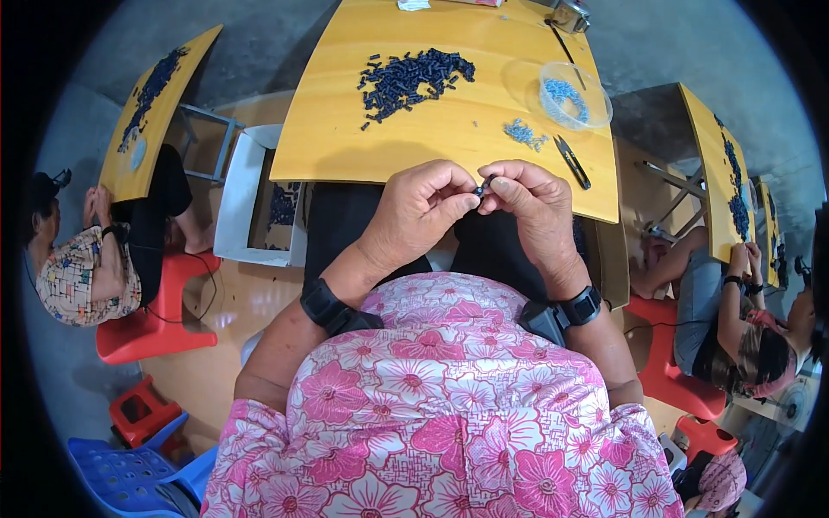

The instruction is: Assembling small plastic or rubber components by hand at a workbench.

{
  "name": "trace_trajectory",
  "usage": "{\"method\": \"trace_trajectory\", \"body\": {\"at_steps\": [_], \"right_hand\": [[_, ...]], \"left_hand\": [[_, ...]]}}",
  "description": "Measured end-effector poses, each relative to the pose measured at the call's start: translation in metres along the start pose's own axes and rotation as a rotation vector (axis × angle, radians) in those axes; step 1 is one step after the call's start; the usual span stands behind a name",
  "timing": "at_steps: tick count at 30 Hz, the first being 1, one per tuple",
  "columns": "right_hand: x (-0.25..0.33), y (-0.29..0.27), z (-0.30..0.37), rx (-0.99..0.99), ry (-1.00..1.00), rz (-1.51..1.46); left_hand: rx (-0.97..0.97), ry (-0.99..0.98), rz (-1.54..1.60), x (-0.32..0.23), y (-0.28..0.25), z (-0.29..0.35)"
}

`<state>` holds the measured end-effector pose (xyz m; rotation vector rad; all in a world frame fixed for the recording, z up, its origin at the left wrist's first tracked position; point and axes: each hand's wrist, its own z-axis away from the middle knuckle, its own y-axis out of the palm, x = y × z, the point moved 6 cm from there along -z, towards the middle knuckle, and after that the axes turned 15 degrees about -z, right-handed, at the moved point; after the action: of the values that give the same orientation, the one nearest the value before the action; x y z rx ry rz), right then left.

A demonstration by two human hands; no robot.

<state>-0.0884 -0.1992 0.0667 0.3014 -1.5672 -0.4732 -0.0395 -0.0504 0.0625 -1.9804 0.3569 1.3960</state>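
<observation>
Steady the small black piece (pixel 478 192) pinched in the left hand (pixel 419 211) at the near edge of the bench (pixel 328 138), pinching the dark bit (pixel 490 180) beside it lightly in the right hand (pixel 537 209).

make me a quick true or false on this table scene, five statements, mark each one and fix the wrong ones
1. The left hand and right hand have tiny dark parts at their fingertips. True.
2. The snips lie left of the dark pile. False: they lie to its right.
3. All the pale blue pieces are inside the bowl. False: a small heap lies outside it, on the table.
4. There is a dark band on each of the wearer's wrists. True.
5. The wearer's shirt is plain green. False: it has pink and white flowers.
</observation>
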Motion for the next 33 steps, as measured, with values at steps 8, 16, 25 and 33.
{"method": "trace_trajectory", "body": {"at_steps": [8,16,25,33], "right_hand": [[0.003,0.003,-0.001,0.031,-0.06,0.105],[0.01,0.007,-0.002,0.06,-0.148,0.249],[0.017,0.012,-0.004,0.14,-0.292,0.504],[0.018,0.013,-0.003,0.121,-0.266,0.504]], "left_hand": [[-0.018,-0.015,-0.045,-0.002,-0.002,0.001],[-0.014,-0.04,-0.006,-0.002,0.0,0.001],[0.006,-0.082,0.129,0.004,0.006,0.003],[-0.002,-0.089,0.231,0.01,0.011,0.003]]}}
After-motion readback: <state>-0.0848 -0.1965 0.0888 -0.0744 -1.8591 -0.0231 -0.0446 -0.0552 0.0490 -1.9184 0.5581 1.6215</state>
